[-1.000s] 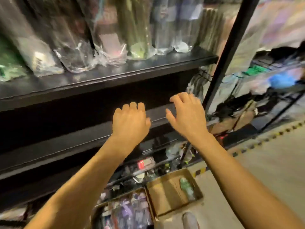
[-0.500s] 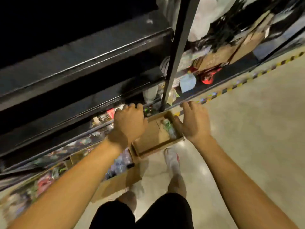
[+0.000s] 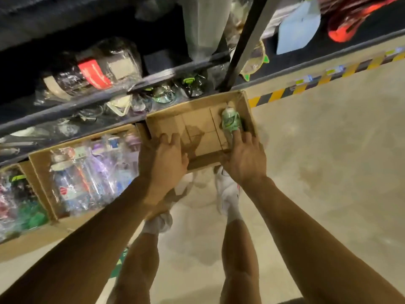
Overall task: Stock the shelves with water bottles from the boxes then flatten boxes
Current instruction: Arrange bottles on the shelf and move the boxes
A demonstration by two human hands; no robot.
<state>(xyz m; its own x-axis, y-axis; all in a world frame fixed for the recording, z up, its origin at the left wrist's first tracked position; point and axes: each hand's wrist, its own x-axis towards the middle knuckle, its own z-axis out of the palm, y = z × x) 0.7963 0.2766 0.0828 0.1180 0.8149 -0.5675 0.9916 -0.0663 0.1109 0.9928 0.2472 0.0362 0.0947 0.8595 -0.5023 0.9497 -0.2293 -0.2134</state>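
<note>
Box (image 3: pixel 197 125), floor: one green bottle (image 3: pixel 230 120) remaining, far right. Right hand (image 3: pixel 245 160) spread, touching it; left hand (image 3: pixel 163 161) spread over near rim. Next: grip bottle, shelve it.

The floor (image 3: pixel 328 183) at 3 o'clock is brightly lit, while the shelves (image 3: pixel 54 16) at 11 o'clock are left in deep shade. A soft shadow is cast inside the box (image 3: pixel 197 121). Glare is caught on wrapped bottles (image 3: pixel 87 178) at 9 o'clock; motion blur is spread throughout.

Beige concrete floor (image 3: pixel 317 172) (yellow-black hazard tape (image 3: pixel 324 79) edging) below black shelving (image 3: pixel 242 47).
</note>
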